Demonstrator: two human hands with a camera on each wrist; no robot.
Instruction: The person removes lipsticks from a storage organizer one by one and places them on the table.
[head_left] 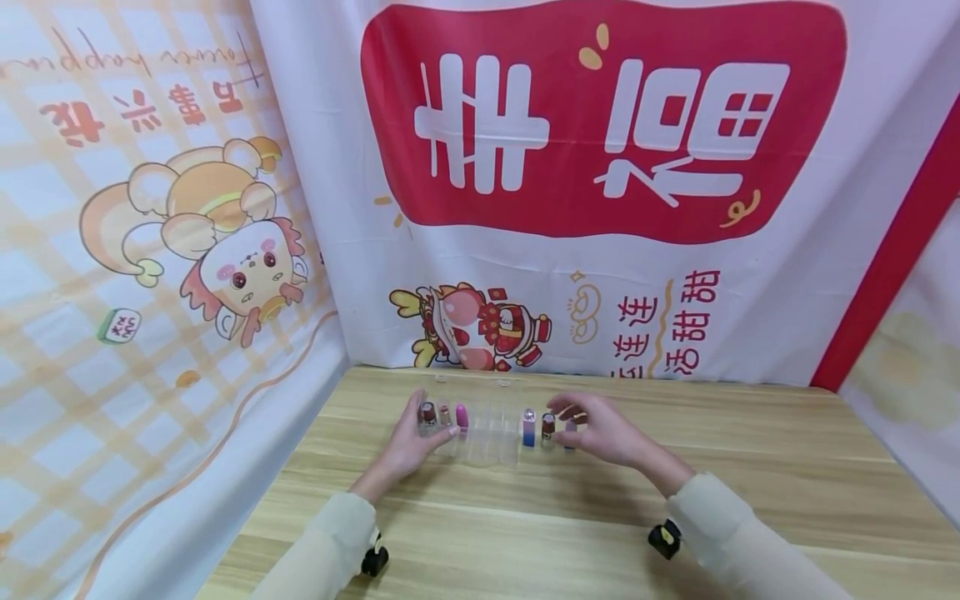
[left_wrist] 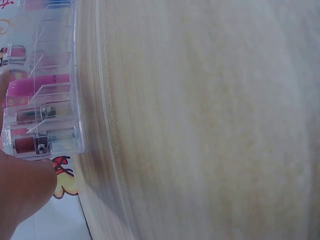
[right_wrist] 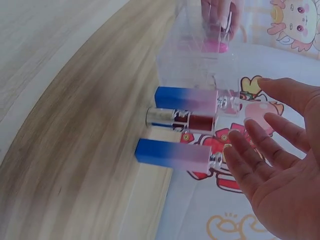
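In head view, the right hand [head_left: 602, 429] partly hides a tube [head_left: 571, 435].

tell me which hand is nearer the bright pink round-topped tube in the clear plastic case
Left. The left hand holds the end of the case close to the tube; the right hand is beyond the other end, by blue-and-pink square tubes.

A wood-grain tabletop [head_left: 585, 517] meets a white fabric backdrop [head_left: 772, 308] bearing a red Chinese-character panel [head_left: 577, 125]; orange-checked cartoon cloth [head_left: 161, 358] hangs at left.
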